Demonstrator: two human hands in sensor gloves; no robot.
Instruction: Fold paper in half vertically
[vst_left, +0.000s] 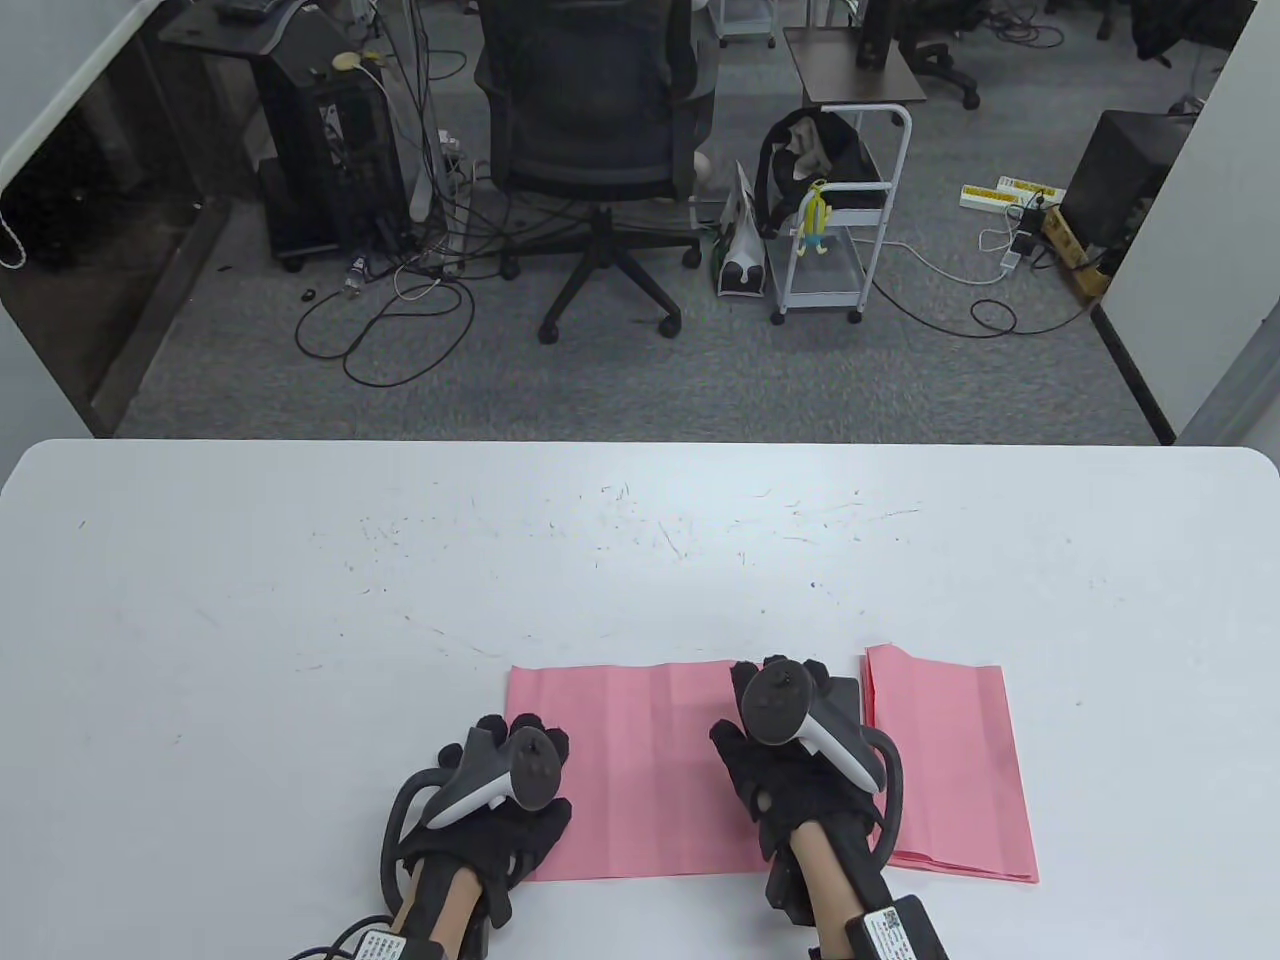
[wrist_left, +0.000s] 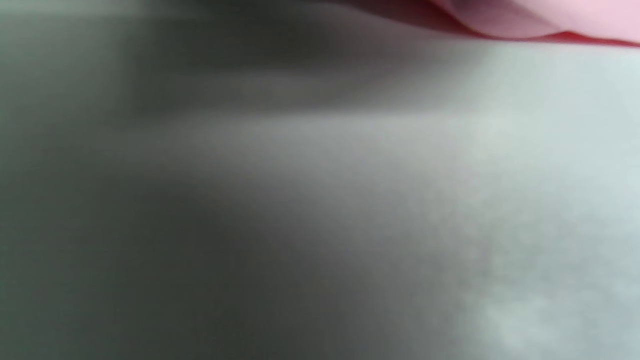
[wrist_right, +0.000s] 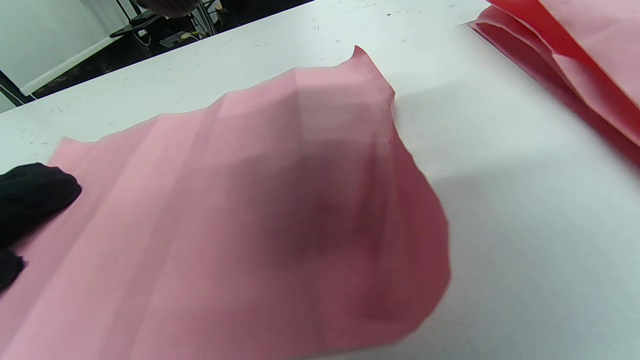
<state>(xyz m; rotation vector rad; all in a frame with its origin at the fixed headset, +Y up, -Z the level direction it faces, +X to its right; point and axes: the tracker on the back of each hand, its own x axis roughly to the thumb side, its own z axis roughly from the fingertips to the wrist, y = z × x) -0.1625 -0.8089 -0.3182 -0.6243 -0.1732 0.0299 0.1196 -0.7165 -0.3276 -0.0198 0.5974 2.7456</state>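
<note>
White table (vst_left: 300, 560) bears pink paper (vst_left: 640, 760) (both hands (vst_left: 500, 800) on it).

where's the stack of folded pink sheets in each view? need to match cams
Table view: stack of folded pink sheets lies at lower right, right of the right hand.
Left wrist view: cannot tell; only a blurred pink edge at the top right.
Right wrist view: top right corner.
Shared landmark: the creased pink sheet, left of the stack in the table and right wrist views.
</note>
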